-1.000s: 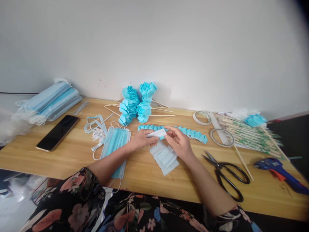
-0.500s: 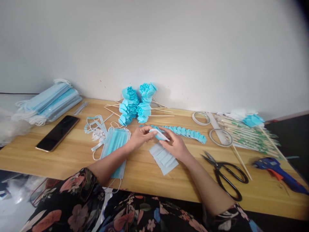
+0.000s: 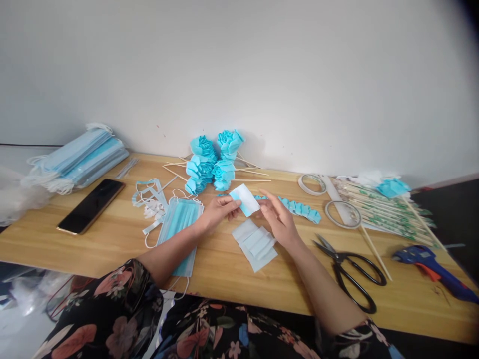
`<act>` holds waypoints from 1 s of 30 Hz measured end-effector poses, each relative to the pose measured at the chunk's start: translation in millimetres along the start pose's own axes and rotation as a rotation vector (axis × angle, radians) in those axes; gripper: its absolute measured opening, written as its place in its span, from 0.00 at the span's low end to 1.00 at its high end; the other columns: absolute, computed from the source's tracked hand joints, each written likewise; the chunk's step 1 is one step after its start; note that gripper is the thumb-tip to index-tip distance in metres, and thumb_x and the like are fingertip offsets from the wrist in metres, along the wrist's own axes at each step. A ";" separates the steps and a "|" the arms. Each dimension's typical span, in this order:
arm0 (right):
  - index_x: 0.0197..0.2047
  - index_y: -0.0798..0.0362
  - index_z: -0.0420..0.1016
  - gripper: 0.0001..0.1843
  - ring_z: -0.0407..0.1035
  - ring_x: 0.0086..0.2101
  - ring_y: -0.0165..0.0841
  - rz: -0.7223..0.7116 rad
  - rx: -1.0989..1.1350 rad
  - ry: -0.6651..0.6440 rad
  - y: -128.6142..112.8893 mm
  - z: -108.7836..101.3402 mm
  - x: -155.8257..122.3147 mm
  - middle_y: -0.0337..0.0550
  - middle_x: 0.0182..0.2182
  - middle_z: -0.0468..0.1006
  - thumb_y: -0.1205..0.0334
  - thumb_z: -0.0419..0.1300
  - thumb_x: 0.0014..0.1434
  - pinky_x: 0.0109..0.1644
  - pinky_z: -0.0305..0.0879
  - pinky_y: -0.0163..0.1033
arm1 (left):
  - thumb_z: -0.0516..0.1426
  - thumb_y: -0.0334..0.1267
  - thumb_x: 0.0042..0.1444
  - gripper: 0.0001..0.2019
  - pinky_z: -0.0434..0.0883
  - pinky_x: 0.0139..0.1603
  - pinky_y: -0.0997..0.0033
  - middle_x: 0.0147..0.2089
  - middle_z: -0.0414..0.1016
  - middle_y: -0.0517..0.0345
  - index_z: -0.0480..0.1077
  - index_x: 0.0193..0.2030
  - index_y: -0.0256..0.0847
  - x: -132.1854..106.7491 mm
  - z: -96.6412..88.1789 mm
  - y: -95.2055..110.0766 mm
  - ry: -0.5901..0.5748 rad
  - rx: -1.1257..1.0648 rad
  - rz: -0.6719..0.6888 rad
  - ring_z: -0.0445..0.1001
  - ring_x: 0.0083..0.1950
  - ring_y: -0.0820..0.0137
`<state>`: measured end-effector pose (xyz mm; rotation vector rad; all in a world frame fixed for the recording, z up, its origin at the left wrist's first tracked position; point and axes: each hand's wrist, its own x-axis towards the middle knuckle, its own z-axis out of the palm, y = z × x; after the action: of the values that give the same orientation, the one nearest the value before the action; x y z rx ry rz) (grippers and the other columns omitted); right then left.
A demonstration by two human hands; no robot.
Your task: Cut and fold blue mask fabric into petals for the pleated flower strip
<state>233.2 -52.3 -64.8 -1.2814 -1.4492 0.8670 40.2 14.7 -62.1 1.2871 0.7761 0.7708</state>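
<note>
- White and light-blue, the small rectangular piece of thin, cloth-like material (image 3: 245, 199) is held up above the counter (image 3: 112, 249), between my two hands.
- My left grip (image 3: 215, 214) is closed on its left side, thumb on the near face.
- My right grip (image 3: 280, 222) is loosely spread, index finger raised, right beside the piece's right corner; whether a fingertip touches it I cannot tell.
- Behind my hands runs a curved row of folded turquoise petals (image 3: 301, 209), partly hidden by my fingers.
- Below the piece, overlapping pale, thin sheets (image 3: 256, 247) lie flat on the wood.
- Under my left forearm are light-blue pleated face masks (image 3: 181, 219) with white ear loops, beside a tangle of white and blue scraps (image 3: 152, 204).
- Further back, turquoise fabric roses (image 3: 202, 167) on thin wooden sticks are heaped together near the wall.
- To my right lie black-handled scissors (image 3: 352, 267), blades parted, and beyond them a blue glue gun (image 3: 430, 267) with an orange trigger.
- Far left, a black-screened phone (image 3: 91, 207) lies in front of a thick pile of blue masks (image 3: 80, 154).
</note>
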 end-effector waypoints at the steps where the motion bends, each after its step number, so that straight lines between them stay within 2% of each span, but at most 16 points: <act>1: 0.63 0.47 0.65 0.23 0.76 0.41 0.38 -0.021 0.013 0.012 -0.6 -0.8 0.1 0.46 0.43 0.80 0.54 0.53 0.66 0.41 0.75 0.42 | 0.62 0.55 0.50 0.22 0.61 0.28 0.73 0.22 0.70 0.59 0.70 0.22 0.35 -0.3 -0.1 0.8 -0.004 -0.016 -0.005 0.65 0.24 0.76; 4: 0.63 0.46 0.64 0.23 0.73 0.49 0.40 -0.110 -0.018 0.012 -2.7 -2.2 0.2 0.47 0.51 0.77 0.58 0.54 0.65 0.49 0.73 0.46 | 0.62 0.54 0.51 0.21 0.61 0.28 0.73 0.22 0.69 0.59 0.70 0.23 0.35 -0.7 0.0 1.4 -0.013 -0.029 -0.021 0.65 0.24 0.76; 8: 0.61 0.45 0.66 0.25 0.71 0.52 0.42 -0.226 -0.202 -0.014 -6.1 -1.7 -0.5 0.47 0.56 0.73 0.65 0.57 0.60 0.54 0.70 0.49 | 0.62 0.53 0.51 0.21 0.60 0.28 0.73 0.22 0.70 0.59 0.71 0.23 0.35 -0.3 -0.8 -1.2 -0.023 -0.024 -0.024 0.65 0.24 0.76; 13: 0.61 0.45 0.67 0.26 0.70 0.51 0.41 -0.311 -0.262 -0.069 -7.0 0.6 0.0 0.46 0.53 0.75 0.65 0.59 0.59 0.56 0.67 0.49 | 0.63 0.54 0.49 0.21 0.61 0.28 0.74 0.22 0.71 0.58 0.72 0.24 0.35 0.0 -1.6 -0.3 -0.022 -0.017 -0.040 0.65 0.24 0.76; 17: 0.59 0.46 0.69 0.23 0.73 0.44 0.38 -0.291 -0.224 -0.099 -5.2 0.8 -0.3 0.46 0.49 0.78 0.63 0.59 0.61 0.50 0.70 0.45 | 0.63 0.54 0.48 0.21 0.62 0.29 0.74 0.22 0.71 0.59 0.71 0.23 0.36 -0.5 -1.8 2.6 -0.009 0.045 -0.032 0.65 0.24 0.76; 22: 0.57 0.47 0.71 0.19 0.74 0.46 0.37 -0.196 -0.160 0.001 -5.4 0.1 -1.0 0.45 0.47 0.80 0.60 0.56 0.63 0.47 0.71 0.41 | 0.62 0.54 0.51 0.21 0.61 0.29 0.73 0.21 0.70 0.59 0.70 0.22 0.36 -0.7 -3.6 2.2 -0.019 0.109 -0.010 0.64 0.24 0.75; 26: 0.55 0.48 0.73 0.17 0.75 0.42 0.35 -0.134 -0.212 0.112 -10.9 -3.8 0.8 0.44 0.42 0.82 0.60 0.53 0.64 0.44 0.72 0.40 | 0.60 0.54 0.53 0.23 0.61 0.29 0.73 0.19 0.68 0.60 0.67 0.19 0.37 -1.0 -6.0 -0.3 -0.007 0.137 0.010 0.64 0.23 0.75; 28: 0.55 0.47 0.73 0.17 0.75 0.41 0.35 -0.133 -0.285 0.185 -17.9 -14.1 0.9 0.44 0.42 0.82 0.60 0.52 0.65 0.42 0.72 0.40 | 0.59 0.54 0.55 0.23 0.60 0.28 0.73 0.18 0.67 0.60 0.66 0.18 0.38 -0.8 -7.2 -1.5 -0.014 0.161 0.015 0.63 0.22 0.75; 30: 0.55 0.46 0.73 0.18 0.74 0.43 0.37 -0.172 -0.401 0.242 -28.7 -32.8 -2.8 0.44 0.43 0.82 0.60 0.51 0.65 0.43 0.72 0.42 | 0.58 0.54 0.55 0.24 0.60 0.28 0.73 0.17 0.67 0.61 0.66 0.18 0.38 -0.6 -7.8 -1.8 -0.040 0.191 0.017 0.62 0.21 0.75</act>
<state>256.5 -63.5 -29.6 -1.4697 -1.5553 0.2995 33.4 18.1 -64.8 1.4770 0.8221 0.6946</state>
